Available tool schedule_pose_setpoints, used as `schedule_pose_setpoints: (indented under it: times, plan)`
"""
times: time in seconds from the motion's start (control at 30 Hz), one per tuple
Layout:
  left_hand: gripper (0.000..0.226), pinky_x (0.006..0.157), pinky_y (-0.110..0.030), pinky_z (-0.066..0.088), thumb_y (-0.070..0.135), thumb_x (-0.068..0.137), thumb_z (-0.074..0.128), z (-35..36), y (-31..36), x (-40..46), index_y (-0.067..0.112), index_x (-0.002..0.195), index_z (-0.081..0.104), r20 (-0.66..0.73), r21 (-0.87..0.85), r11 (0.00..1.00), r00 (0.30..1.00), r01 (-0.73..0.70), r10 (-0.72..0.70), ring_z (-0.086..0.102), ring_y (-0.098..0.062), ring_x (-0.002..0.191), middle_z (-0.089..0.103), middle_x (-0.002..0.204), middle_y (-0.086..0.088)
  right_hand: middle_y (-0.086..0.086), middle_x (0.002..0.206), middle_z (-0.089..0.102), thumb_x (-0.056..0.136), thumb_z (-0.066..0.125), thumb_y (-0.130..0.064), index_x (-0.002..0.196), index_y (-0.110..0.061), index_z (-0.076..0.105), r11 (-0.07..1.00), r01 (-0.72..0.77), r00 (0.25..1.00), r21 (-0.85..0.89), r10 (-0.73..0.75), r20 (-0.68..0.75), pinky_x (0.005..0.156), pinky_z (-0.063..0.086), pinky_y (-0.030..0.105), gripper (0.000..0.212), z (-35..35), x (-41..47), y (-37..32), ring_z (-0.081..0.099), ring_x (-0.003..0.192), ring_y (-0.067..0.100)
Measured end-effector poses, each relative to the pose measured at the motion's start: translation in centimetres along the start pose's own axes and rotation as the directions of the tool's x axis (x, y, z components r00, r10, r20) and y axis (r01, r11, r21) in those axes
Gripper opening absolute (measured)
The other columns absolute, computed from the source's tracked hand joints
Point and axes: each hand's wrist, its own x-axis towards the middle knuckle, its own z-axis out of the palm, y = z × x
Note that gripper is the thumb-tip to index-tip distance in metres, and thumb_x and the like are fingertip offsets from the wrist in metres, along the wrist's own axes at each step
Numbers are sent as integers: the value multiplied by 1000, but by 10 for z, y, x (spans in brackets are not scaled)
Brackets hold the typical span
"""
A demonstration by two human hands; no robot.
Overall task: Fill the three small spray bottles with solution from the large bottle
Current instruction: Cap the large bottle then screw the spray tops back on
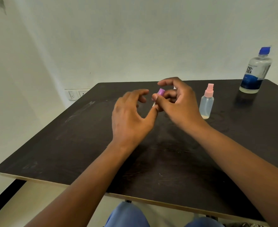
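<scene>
Pale green walls close in behind a dark tabletop (69,145), scuffed with light streaks, with a wall socket (77,94) showing just past its far left corner. Over the middle of the tabletop, toward the far edge, the right hand (179,102) curls round a small purple-capped spray bottle (160,92), of which only the cap and a sliver of white below it show — the body is hidden in the fingers, so its fill level cannot be read. The left hand (131,115) sits just beside it, fingers loosely spread and holding nothing, its thumb reaching up against the lower end of the bottle. To the right stands a pink-capped spray bottle (206,103), upright, capped, with only a little liquid pooled at its bottom. Near the far right corner stands the large bottle (256,71), blue cap on, clear solution visible in its upper half, well apart from both hands. A third small bottle is not in view. Judging from this, the task looks early: the large bottle is still closed, the pink one is nearly empty, and the purple one seems to be at the cap-handling stage — so filling all three, or nearly so, appears still to lie ahead.
</scene>
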Motion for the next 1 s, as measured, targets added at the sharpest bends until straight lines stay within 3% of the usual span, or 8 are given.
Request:
schedule_pose_setpoints:
  times: [0.13,0.23,0.33,0.4,0.47,0.7,0.83,1.0]
  plan:
    - [58,96,-19,29,46,86,72,8,-17,14,27,139,55,-137,51,981,975,185,-177,51,-15,124,58,134,7,0,82,77,93,78,-24,118,-17,58,999,34,984,-24,-37,-172,77,65,45,33,-6,5,2,76,75,15]
    - [67,103,-24,34,40,86,75,13,-29,28,22,145,52,-77,20,931,929,365,-363,51,-18,134,56,145,3,1,85,77,92,79,-25,117,-14,56,998,63,969,-11,-64,-240,77,65,44,36,-8,7,3,77,76,16]
    - [39,104,-38,52,37,84,74,15,-39,27,27,121,69,9,-16,901,901,434,-433,67,-17,110,72,115,10,2,87,76,92,80,-25,117,-11,55,996,84,961,-21,-87,-262,77,65,39,38,-8,8,4,77,76,16]
    - [31,94,-34,55,37,83,75,16,-44,21,28,113,77,21,-46,887,888,459,-459,73,-15,99,76,97,14,2,86,76,91,81,-23,115,-9,56,995,95,959,-10,-95,-268,75,65,37,38,-8,8,4,77,75,15]
    - [31,91,-30,55,39,83,80,15,-47,17,28,113,79,15,-66,875,877,480,-480,74,-11,97,77,94,15,1,87,76,91,81,-23,114,-9,56,995,104,955,-8,-102,-277,74,65,35,38,-7,8,4,77,76,14]
    - [32,96,-38,61,41,80,88,12,-45,20,28,109,82,23,-144,871,881,470,-472,73,1,90,78,92,18,5,87,74,92,80,-24,115,-5,57,980,187,928,-61,-197,-317,71,64,31,38,-14,11,-3,76,77,16]
    - [30,87,-28,64,39,77,90,18,-32,24,33,105,81,47,-267,887,924,377,-379,74,6,84,78,90,21,-1,85,71,93,79,-25,114,-3,56,953,277,857,-124,-303,-417,64,58,20,37,-25,19,-8,74,74,11]
    - [33,77,-17,61,38,77,90,37,-17,32,26,107,81,97,-355,903,970,241,-221,75,0,84,79,92,16,7,85,73,96,76,-26,115,-9,53,962,263,808,-77,-263,-528,65,62,31,34,-37,28,-5,74,72,18]
